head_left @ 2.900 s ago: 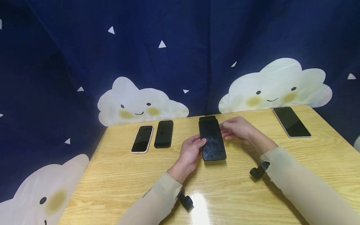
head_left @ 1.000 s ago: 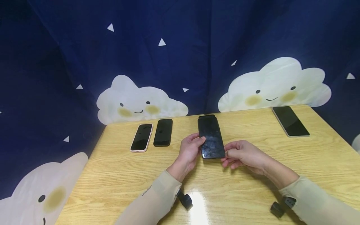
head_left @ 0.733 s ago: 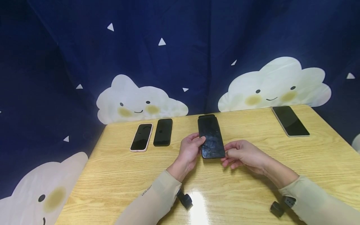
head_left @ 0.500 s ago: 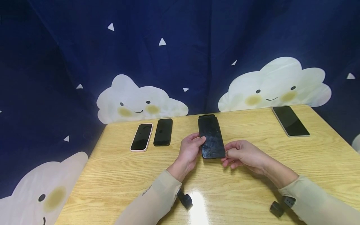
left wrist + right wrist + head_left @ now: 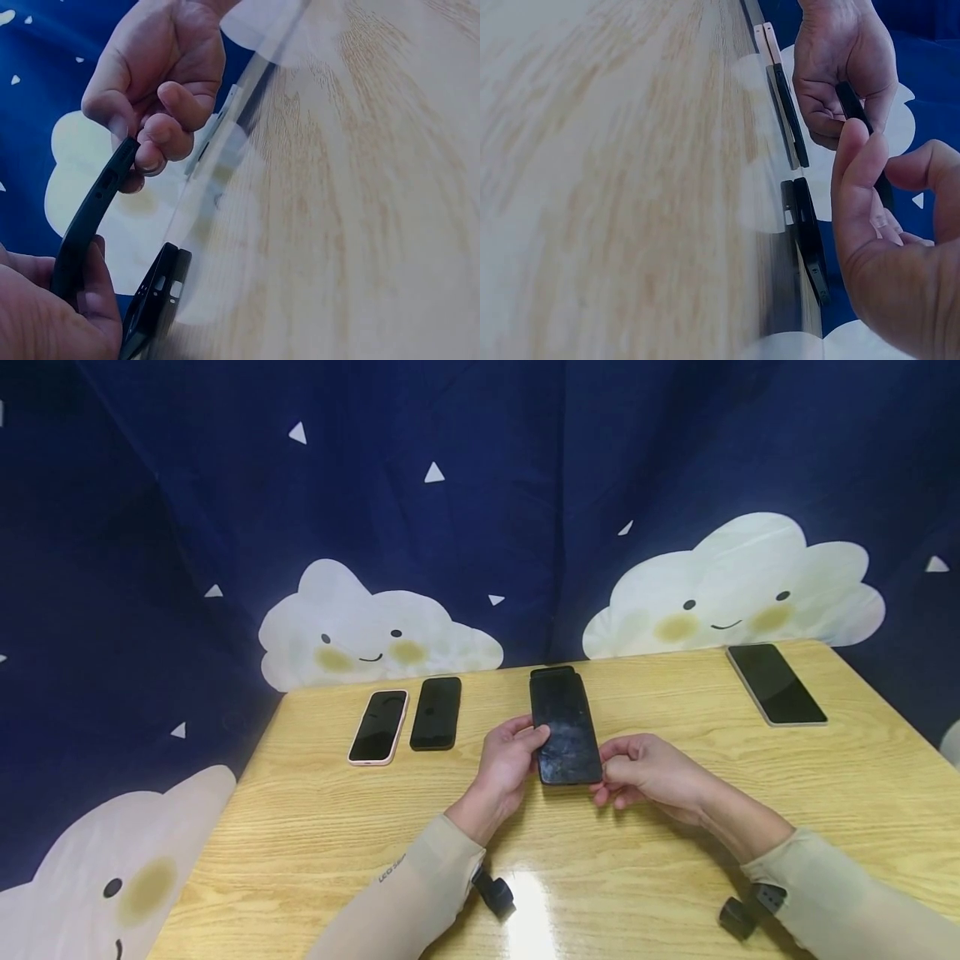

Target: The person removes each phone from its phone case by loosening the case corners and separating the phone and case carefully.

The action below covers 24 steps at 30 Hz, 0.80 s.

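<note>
A black phone (image 5: 566,727) with a smudged screen is held raised over the table, its long side pointing away from me. My left hand (image 5: 506,760) grips its left edge, thumb on the screen and fingers beneath. At the lower right corner, my right hand (image 5: 645,772) pinches the edge between thumb and fingertips. The left wrist view shows the held phone (image 5: 90,214) edge-on between both hands, clear of the tabletop. Another black phone (image 5: 552,672) lies on the table behind it, mostly hidden in the head view; its end (image 5: 806,232) shows in the right wrist view.
To the left lie a phone in a pink case (image 5: 378,727) and a black phone (image 5: 436,713), side by side. A larger phone with a silver edge (image 5: 777,685) lies at the far right. The wooden table (image 5: 337,843) ends at a dark blue cloud-patterned curtain (image 5: 465,527).
Since the earliest frame, my right hand has moved from the phone's upper right side down to its lower right corner. My left hand keeps its grip; little differs over the last second.
</note>
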Each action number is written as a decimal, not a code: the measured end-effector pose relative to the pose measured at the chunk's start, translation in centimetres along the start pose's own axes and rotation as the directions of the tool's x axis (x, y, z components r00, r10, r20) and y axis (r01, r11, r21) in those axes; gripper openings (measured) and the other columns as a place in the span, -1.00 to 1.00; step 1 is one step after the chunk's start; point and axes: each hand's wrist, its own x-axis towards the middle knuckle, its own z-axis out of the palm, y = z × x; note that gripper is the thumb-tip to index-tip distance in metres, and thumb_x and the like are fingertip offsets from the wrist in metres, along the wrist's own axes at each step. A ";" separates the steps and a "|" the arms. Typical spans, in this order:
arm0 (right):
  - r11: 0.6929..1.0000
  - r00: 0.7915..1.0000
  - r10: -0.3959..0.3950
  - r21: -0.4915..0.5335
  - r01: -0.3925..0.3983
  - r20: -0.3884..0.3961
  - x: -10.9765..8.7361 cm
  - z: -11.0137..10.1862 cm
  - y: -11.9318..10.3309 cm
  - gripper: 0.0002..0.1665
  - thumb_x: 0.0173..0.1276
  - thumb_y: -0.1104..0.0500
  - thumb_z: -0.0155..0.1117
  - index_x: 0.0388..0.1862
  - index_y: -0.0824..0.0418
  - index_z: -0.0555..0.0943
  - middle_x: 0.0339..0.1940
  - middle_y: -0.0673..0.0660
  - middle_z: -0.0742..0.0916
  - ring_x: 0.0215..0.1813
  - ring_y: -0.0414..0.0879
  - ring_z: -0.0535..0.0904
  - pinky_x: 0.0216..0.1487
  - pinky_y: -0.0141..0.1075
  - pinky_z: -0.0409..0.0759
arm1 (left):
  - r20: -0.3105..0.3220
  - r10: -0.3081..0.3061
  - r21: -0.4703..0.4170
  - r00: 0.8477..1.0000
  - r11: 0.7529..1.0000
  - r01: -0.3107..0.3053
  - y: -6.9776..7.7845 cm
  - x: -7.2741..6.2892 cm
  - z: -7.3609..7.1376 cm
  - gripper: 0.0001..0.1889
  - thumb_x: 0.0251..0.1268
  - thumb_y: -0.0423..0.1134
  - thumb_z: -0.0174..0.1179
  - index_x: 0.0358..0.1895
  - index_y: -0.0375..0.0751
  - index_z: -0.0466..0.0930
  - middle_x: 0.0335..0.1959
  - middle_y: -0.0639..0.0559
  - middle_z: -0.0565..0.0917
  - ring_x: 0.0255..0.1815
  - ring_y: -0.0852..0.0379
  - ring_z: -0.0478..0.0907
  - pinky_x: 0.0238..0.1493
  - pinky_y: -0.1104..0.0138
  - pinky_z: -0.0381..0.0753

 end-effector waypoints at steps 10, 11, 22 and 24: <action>1.000 1.000 -0.006 -0.001 0.006 0.017 0.0 -0.1 0.0 -0.53 0.27 0.37 0.14 0.15 0.55 0.43 -0.21 0.36 0.77 -0.25 0.01 0.76 -0.27 -0.25 0.73 | -0.006 0.001 0.004 1.000 1.000 -0.001 0.0 0.0 0.1 -0.65 0.45 -0.34 0.27 0.22 -0.38 0.58 -0.12 -0.10 0.80 -0.42 0.28 0.62 -0.48 0.46 0.47; 1.000 1.000 -0.007 -0.001 0.007 0.020 0.0 -0.1 0.0 -0.54 0.27 0.37 0.14 0.14 0.55 0.43 -0.21 0.37 0.77 -0.25 0.00 0.76 -0.27 -0.25 0.73 | -0.004 -0.001 0.005 1.000 1.000 0.001 0.0 0.0 0.0 -0.65 0.45 -0.34 0.27 0.22 -0.37 0.58 -0.11 -0.11 0.80 -0.41 0.28 0.63 -0.48 0.46 0.48; 0.999 0.998 -0.028 0.032 0.026 0.056 0.2 -0.2 0.3 -0.56 0.31 0.40 0.21 0.15 0.49 0.42 -0.21 0.37 0.77 -0.24 0.00 0.77 -0.27 -0.25 0.73 | -0.011 -0.033 0.001 0.999 0.999 0.033 0.3 0.0 0.0 -0.68 0.43 -0.32 0.30 0.17 -0.32 0.64 -0.27 0.04 0.79 -0.49 0.28 0.59 -0.48 0.46 0.45; 0.999 0.998 -0.028 0.035 0.025 0.061 0.3 -0.2 0.4 -0.55 0.31 0.40 0.22 0.17 0.48 0.42 -0.20 0.37 0.77 -0.24 0.00 0.77 -0.27 -0.25 0.73 | -0.014 -0.036 -0.008 0.999 0.999 0.036 0.3 0.0 0.0 -0.69 0.42 -0.33 0.30 0.16 -0.32 0.65 -0.25 0.03 0.80 -0.46 0.26 0.64 -0.47 0.46 0.46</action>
